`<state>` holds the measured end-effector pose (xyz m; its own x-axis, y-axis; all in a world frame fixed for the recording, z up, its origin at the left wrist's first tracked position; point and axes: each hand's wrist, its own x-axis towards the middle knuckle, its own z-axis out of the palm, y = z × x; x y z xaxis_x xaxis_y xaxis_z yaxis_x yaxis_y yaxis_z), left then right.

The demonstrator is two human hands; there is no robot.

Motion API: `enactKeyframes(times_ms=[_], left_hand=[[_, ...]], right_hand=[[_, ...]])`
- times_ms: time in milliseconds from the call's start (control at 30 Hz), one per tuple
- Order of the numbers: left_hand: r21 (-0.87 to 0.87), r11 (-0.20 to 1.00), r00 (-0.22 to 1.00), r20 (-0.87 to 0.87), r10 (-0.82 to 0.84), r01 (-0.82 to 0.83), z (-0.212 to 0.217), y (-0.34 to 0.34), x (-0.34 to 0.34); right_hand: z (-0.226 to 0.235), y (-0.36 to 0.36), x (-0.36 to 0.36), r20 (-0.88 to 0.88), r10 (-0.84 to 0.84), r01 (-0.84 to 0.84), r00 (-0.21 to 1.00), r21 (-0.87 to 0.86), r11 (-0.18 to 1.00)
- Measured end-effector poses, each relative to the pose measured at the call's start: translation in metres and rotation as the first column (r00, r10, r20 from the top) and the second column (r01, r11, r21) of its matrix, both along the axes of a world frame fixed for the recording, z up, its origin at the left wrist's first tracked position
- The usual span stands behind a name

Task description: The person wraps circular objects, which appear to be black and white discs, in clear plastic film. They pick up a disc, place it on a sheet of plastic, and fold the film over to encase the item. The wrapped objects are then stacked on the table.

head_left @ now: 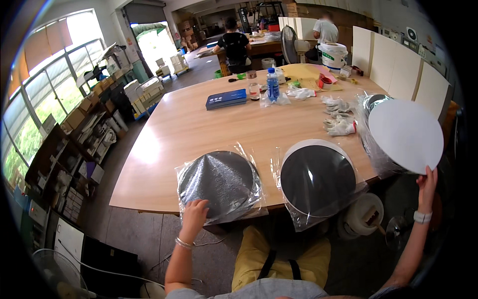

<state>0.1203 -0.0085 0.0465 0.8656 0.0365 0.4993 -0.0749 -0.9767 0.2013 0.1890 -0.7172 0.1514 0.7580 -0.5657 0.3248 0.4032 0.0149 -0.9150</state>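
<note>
Two round discs in clear plastic bags at the table [199,124] near edge, left hand [193,215] fingers spread flat on the dark textured disc [219,183], right hand [426,185] gripping white disc [406,134] rim off the right corner, glossy black disc [317,180] between

Your left hand [193,215] lies flat with its fingers spread at the near edge of the table, a bracelet on that wrist, while your right hand [427,180] is lifted up past the table's right corner, fingers pointing up, a watch on its wrist.
</note>
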Motion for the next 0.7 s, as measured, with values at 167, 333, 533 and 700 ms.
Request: enactKeyframes(times_ms=[167,333,533,700], left_hand=[[-0.286,0.953,0.854,-0.469,-0.226,0.096,-0.009,0.006,-0.025],[-0.113,0.991,0.925,-0.365,-0.107,0.070,-0.024,-0.001,-0.045],[0.047,0.978,0.951,-0.250,-0.183,0.201,-0.021,0.026,-0.021],[0.043,0.956,0.888,-0.384,-0.251,0.289,-0.017,0.037,-0.017]], right_hand=[[-0.010,0.082,-0.056,0.048,0.051,-0.046,0.998,-0.091,0.995],[-0.040,0.202,-0.063,-0.074,0.408,-0.403,0.910,0.072,0.912],[-0.093,0.267,-0.081,-0.278,0.866,-0.797,0.416,0.348,0.494],[-0.109,0.274,-0.108,-0.319,0.923,-0.780,0.216,0.512,0.359]])
